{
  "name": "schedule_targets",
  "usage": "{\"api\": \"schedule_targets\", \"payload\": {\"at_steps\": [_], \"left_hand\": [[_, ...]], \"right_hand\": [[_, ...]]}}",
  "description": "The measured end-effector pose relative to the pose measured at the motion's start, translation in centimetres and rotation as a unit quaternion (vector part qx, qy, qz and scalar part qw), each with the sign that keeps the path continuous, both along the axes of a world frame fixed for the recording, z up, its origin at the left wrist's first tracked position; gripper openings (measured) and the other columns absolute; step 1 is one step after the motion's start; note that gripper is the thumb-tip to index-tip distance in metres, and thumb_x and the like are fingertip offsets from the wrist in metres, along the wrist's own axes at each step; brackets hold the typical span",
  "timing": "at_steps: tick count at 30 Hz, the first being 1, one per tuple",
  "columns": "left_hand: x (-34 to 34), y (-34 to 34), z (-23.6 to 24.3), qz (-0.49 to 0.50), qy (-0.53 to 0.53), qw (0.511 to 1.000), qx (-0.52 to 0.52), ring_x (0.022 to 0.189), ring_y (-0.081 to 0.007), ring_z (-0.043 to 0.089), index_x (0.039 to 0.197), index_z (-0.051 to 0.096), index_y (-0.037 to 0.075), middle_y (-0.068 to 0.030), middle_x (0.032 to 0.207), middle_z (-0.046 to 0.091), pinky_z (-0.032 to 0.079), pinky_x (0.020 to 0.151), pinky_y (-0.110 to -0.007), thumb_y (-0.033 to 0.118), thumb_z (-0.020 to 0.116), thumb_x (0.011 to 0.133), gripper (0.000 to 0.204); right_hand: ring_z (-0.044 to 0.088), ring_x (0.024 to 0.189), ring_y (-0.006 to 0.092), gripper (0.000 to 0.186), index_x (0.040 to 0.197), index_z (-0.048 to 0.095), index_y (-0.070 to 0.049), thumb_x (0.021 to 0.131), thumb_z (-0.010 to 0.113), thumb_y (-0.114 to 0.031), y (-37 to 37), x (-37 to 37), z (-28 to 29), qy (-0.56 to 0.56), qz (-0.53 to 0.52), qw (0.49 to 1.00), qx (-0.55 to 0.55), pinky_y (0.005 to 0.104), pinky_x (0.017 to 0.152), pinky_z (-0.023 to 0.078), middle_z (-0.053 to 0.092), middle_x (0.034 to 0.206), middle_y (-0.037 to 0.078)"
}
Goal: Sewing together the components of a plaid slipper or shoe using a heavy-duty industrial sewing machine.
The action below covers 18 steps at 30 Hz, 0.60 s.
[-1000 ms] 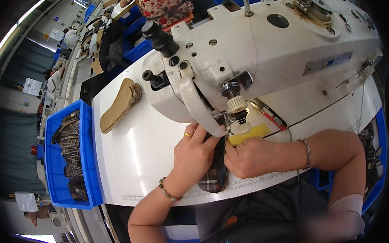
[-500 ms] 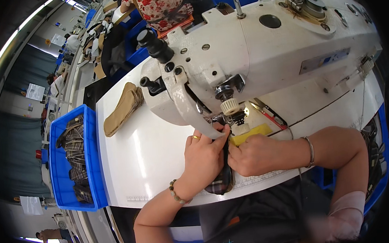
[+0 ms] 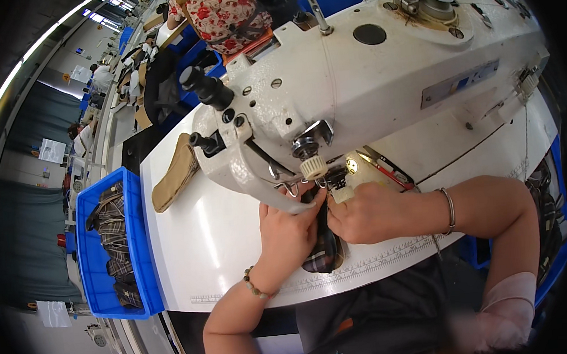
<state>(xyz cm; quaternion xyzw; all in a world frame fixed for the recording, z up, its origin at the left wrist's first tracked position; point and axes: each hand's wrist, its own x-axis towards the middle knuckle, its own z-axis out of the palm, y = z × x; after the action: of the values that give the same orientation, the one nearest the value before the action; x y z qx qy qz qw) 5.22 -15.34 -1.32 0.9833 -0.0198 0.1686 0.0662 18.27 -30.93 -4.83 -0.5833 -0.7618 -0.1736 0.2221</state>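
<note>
Here, seen from above, a person works at a white sewing machine (image 3: 369,79) on a pale tabletop (image 3: 216,247), with both bare hands close to the needle area. A dark plaid piece (image 3: 322,258) lies lengthwise between the hands, its far end reaching in by the machine's foot and its rounded near end resting free on the tabletop, close to the front edge. The left hand (image 3: 287,232) lies along the piece's left side; its fingertips are partly hidden by the machine's curved lever, so whether they grip or only press cannot be told. The right hand (image 3: 372,215) is curled, thumb and forefinger drawn together at the piece's right edge, seemingly pinching it. As for progress, this piece looks partway through: it sits at the foot, not yet set aside, and any stitching is hidden. A stack of tan pieces (image 3: 177,174) lies to the left, apart from the hands. Beyond it, a blue bin (image 3: 152,258) holds more plaid pieces (image 3: 111,228); whether those are finished or waiting is unclear. Red-handled snips (image 3: 394,174) lie just behind the right hand.
</note>
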Motion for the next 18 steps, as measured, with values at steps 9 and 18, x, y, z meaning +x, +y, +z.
{"api": "schedule_targets", "payload": {"at_steps": [9,18], "left_hand": [[-1.8,0.2,0.6,-0.079,0.029,0.996,0.017,0.118,-0.0296,0.060,0.110,0.075,0.014,-0.0044,0.115,0.064,0.052,0.089,-0.040,0.001,0.071,0.065,0.048],[-1.9,-0.1,1.2,-0.078,0.034,0.995,0.047,0.118,-0.0276,0.060,0.109,0.075,0.012,-0.0021,0.117,0.066,0.052,0.086,-0.038,0.005,0.072,0.066,0.044]], "right_hand": [[0.061,0.050,0.0181,0.026,0.069,0.068,0.005,0.063,0.064,-0.020,-2.0,-3.1,1.4,-0.093,0.032,0.995,-0.003,0.0293,0.039,0.045,0.069,0.081,0.033],[0.066,0.054,0.0196,0.031,0.071,0.070,0.007,0.061,0.062,-0.022,-2.0,-2.9,1.1,-0.091,0.055,0.994,0.019,0.0295,0.042,0.048,0.070,0.075,0.030]]}}
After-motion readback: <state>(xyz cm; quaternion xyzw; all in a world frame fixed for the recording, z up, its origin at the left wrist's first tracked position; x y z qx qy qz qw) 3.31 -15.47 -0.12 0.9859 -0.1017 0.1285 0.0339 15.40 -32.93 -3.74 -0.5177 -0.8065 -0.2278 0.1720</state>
